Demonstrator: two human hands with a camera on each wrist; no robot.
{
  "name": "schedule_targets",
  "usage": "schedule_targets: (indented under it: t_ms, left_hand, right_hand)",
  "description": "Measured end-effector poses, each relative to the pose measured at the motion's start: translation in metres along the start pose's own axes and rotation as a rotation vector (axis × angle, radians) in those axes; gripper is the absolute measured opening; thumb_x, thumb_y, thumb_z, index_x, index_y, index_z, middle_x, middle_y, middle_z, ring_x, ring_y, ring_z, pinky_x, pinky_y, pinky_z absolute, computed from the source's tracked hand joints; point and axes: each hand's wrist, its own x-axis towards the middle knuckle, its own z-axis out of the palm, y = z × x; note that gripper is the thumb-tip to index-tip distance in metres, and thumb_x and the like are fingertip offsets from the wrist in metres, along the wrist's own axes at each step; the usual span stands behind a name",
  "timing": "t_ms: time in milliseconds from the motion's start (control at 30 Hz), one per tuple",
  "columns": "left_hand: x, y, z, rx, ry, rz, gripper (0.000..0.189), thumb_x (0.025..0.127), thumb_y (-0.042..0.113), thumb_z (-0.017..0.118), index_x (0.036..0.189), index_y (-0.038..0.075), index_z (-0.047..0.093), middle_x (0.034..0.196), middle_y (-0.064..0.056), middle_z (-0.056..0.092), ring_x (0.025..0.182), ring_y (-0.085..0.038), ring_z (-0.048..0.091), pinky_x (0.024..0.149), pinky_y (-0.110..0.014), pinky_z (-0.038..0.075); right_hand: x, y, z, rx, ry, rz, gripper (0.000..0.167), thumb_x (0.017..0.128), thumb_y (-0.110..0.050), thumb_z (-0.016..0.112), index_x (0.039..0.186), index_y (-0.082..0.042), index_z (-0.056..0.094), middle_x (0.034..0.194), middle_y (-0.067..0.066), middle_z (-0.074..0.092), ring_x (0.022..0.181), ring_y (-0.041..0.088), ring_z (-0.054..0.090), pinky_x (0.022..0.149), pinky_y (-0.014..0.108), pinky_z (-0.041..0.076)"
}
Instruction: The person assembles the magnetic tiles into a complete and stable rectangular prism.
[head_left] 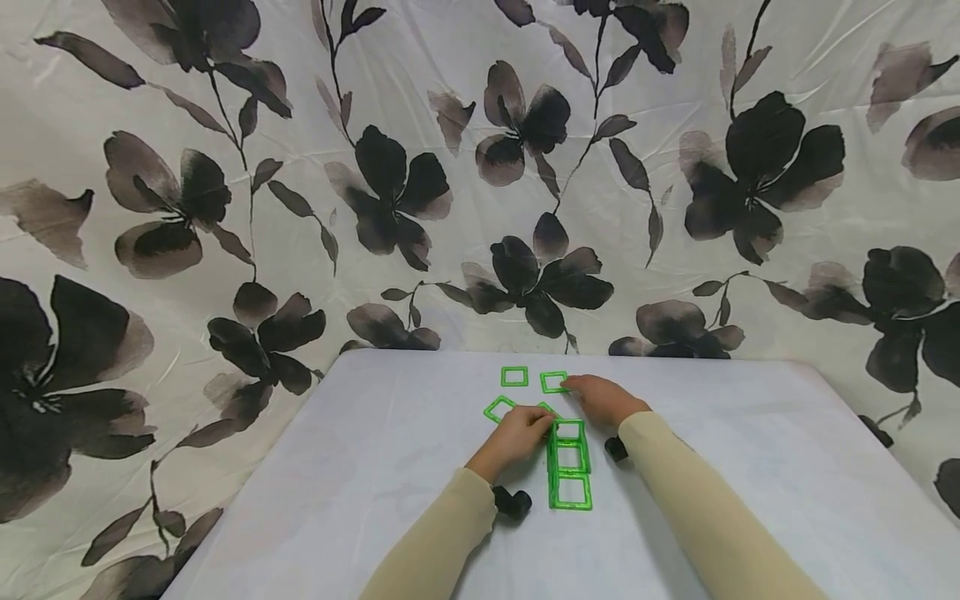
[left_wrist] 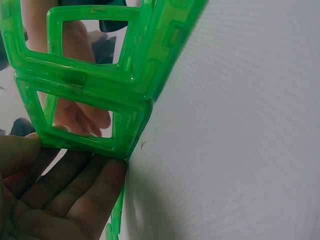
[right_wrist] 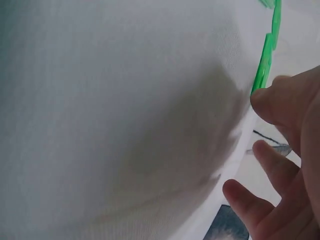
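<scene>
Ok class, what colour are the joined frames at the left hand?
The joined frames are bright green, showing best in the left wrist view.

Bright head view, 2 dimmer wrist views
A soft shadow [right_wrist: 192, 117] darkens the table [right_wrist: 75, 90]; cloth [right_wrist: 229, 220] beyond it blurs.

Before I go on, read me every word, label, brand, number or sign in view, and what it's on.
None can be read.
Joined green frames and loose green frames: no legible lettering.
Black wrist devices: too small to tell if marked.
Floral cloth: printed flowers only, no writing seen.
White tabletop: one tiny fleck, too small to identify.
</scene>
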Motion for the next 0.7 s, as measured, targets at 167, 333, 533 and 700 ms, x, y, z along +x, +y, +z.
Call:
schedule_targets:
  t_ms: [167, 333, 533, 700]
  left_hand:
    - [-0.0023, 0.0014, -0.0005, 0.001, -0.008, 0.005, 0.030, 0.102, 0.031, 0.048, 0.112, 0.015, 0.071, 0.102, 0.005, 0.070, 0.087, -0.004, 0.058, 0.080, -0.027, 0.050]
    - [-0.0034, 0.0023, -0.0015, -0.010, -0.011, 0.008, 0.030, 0.102, 0.031, 0.048, 0.110, 0.015, 0.072, 0.099, 0.005, 0.069, 0.084, -0.004, 0.058, 0.076, -0.026, 0.050]
    - [-0.0008, 0.0001, -0.0003, -0.013, 0.008, 0.028, 0.028, 0.102, 0.029, 0.049, 0.108, 0.015, 0.072, 0.097, 0.005, 0.070, 0.083, -0.003, 0.059, 0.075, -0.024, 0.051]
    - [0.0010, -0.0024, 0.0015, 0.000, 0.012, 0.029, 0.027, 0.101, 0.028, 0.050, 0.109, 0.015, 0.072, 0.096, 0.006, 0.069, 0.083, -0.004, 0.058, 0.076, -0.024, 0.050]
  right_hand:
    - [0.0002, -0.0040, 0.0017, -0.038, -0.046, -0.035, 0.045, 0.102, -0.007, 0.043, 0.144, -0.019, 0.047, 0.152, 0.006, 0.043, 0.143, 0.031, 0.034, 0.115, 0.050, 0.030]
    - [0.0015, -0.0049, 0.0000, -0.024, -0.044, -0.019, 0.043, 0.101, -0.007, 0.045, 0.142, -0.019, 0.050, 0.147, 0.006, 0.048, 0.140, 0.030, 0.040, 0.114, 0.048, 0.033]
    - [0.0000, -0.0019, -0.0032, -0.036, 0.009, -0.023, 0.033, 0.097, -0.011, 0.056, 0.130, -0.012, 0.062, 0.133, 0.009, 0.060, 0.130, 0.030, 0.051, 0.110, 0.047, 0.038]
    - [-0.0045, 0.0032, -0.0027, -0.074, 0.047, -0.022, 0.023, 0.093, -0.010, 0.062, 0.113, -0.011, 0.071, 0.117, 0.006, 0.069, 0.118, 0.028, 0.060, 0.102, 0.046, 0.045]
